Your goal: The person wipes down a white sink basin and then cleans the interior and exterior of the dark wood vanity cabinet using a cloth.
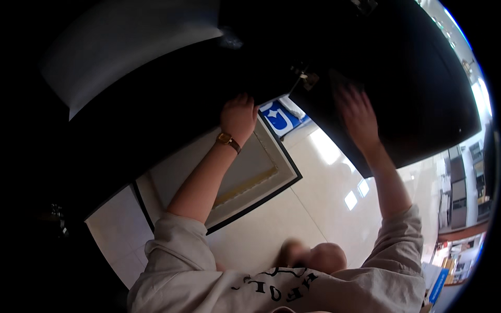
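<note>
My left hand point(240, 119), with a gold-faced watch point(227, 140) on its wrist, rests at the lower edge of a dark cabinet point(172, 104). Its fingers are bent over that edge, and their tips fade into shadow. To the right hangs an open dark door panel point(422, 104). My right hand point(359, 117) lies against this panel, fingers stretched out. A faint grey patch point(344, 81) shows at the fingertips; I cannot tell whether it is a cloth or a reflection. Between the two hands, a metal hinge point(309, 80) joins panel and cabinet.
A dark-rimmed open drawer or box frame point(253, 208) is below my left forearm. Past it lies a glossy tiled floor point(308, 193). A blue and white package point(279, 117) stands beyond the frame. Shelves point(459, 188) line the far right. A pale panel point(141, 44) is inside the cabinet.
</note>
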A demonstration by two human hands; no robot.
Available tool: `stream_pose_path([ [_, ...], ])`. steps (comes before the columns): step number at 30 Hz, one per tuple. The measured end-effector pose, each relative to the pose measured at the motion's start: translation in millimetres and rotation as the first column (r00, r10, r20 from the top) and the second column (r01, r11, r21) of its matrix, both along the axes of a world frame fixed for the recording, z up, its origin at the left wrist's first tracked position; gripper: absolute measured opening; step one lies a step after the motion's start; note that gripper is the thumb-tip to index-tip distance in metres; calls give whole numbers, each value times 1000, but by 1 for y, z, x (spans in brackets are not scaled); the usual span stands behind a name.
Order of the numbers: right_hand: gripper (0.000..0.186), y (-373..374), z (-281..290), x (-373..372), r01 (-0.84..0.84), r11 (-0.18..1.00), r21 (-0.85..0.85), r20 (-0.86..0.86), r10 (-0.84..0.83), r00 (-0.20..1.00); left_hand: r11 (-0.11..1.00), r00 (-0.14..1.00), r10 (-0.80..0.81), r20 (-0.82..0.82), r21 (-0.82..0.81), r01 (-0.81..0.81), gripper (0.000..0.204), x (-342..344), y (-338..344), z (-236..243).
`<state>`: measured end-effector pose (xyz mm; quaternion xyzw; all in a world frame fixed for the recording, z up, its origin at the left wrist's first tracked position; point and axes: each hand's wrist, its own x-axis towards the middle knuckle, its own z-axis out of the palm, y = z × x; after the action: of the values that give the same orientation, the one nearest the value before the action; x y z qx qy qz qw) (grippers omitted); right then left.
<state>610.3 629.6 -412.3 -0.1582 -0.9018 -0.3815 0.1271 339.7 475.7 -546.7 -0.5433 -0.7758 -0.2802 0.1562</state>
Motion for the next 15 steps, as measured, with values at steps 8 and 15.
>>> stream_pose_path([
  [8, 45, 43, 93, -184, 21, 956, 293, -126, 17, 992, 975, 991, -114, 76, 202, 96, 27, -9, 3, 0],
  [15, 35, 42, 61, -226, 84, 996, 36, 230, -90, 969, 980, 989, -98, 114, 185, 76, 30, -6, 4, -5],
])
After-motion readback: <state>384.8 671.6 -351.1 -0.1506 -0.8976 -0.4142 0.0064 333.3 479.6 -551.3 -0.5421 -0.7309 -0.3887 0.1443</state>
